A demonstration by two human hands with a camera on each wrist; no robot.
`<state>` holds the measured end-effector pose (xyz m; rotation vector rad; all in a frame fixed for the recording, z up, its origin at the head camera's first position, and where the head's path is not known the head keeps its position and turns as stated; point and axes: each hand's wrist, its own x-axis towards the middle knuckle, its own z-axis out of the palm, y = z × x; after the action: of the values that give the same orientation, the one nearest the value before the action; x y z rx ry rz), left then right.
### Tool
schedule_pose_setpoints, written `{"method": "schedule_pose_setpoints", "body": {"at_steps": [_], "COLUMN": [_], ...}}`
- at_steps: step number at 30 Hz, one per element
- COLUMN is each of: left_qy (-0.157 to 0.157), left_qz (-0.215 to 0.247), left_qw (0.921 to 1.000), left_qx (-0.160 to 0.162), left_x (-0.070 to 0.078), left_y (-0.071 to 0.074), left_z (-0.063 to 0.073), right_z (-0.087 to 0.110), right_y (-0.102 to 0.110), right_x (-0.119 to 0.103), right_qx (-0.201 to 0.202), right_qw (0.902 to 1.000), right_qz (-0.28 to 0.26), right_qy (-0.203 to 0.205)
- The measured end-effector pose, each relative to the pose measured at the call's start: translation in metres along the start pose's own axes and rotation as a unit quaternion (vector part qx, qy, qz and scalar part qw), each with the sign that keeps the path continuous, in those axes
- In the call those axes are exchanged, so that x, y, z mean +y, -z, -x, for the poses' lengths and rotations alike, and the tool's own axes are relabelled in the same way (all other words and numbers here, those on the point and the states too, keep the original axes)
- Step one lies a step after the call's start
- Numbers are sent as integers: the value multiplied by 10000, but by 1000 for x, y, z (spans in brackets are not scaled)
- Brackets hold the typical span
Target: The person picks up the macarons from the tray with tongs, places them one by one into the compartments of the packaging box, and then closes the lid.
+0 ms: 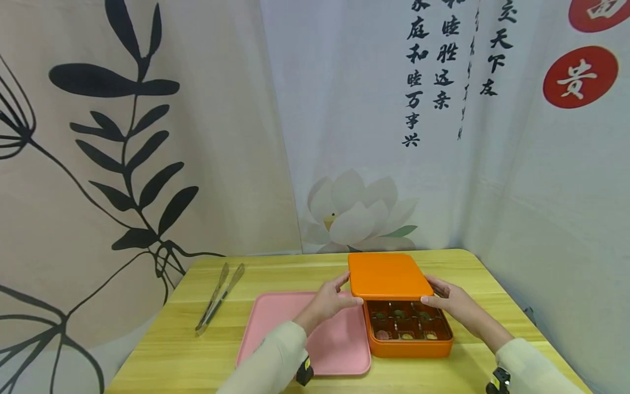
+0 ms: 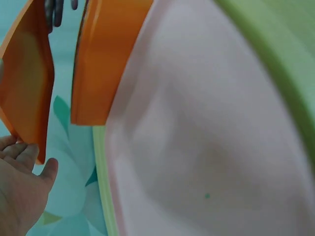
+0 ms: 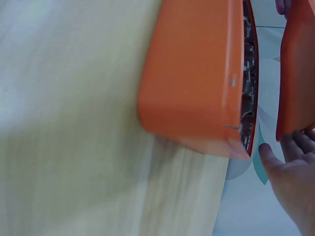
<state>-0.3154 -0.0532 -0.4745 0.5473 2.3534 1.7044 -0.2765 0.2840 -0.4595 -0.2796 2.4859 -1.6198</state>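
Note:
An orange lid (image 1: 389, 276) is held over the back part of an orange box (image 1: 410, 349), raised clear of its rim in both wrist views. At the lid's left edge, my left hand (image 1: 327, 303) grips it with the thumb near the front corner. My right hand (image 1: 455, 306) holds the opposite edge, its thumb by the front right corner. The box's front half shows a dark brown insert (image 1: 394, 328) split into compartments, with small green, pink and yellowish pieces in them. The lid hides the back compartments in the head view.
A pink tray (image 1: 280, 323) lies directly left of the box, under my left forearm. Farther left on the wooden table (image 1: 162, 350) are metal tongs (image 1: 219, 301), arms spread. A printed curtain (image 1: 236, 137) hangs behind the table's back edge.

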Motion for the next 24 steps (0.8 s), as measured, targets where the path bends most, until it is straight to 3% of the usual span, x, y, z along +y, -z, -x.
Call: {"method": "schedule_pose_setpoints", "body": {"at_steps": [10, 24], "left_qy": [-130, -140], "left_qz": [-440, -505], "left_qw": [9989, 9986], "left_qx": [3, 106], "left_x": [-6, -14], "left_y": [-15, -48], "left_z": [11, 22], "right_z": [18, 42], "right_y": [2, 7], "right_x": [6, 28], "right_qx": [-130, -305], "right_qw": [9996, 9984], "right_qz": [-65, -346], "right_qy": [-222, -331]}}
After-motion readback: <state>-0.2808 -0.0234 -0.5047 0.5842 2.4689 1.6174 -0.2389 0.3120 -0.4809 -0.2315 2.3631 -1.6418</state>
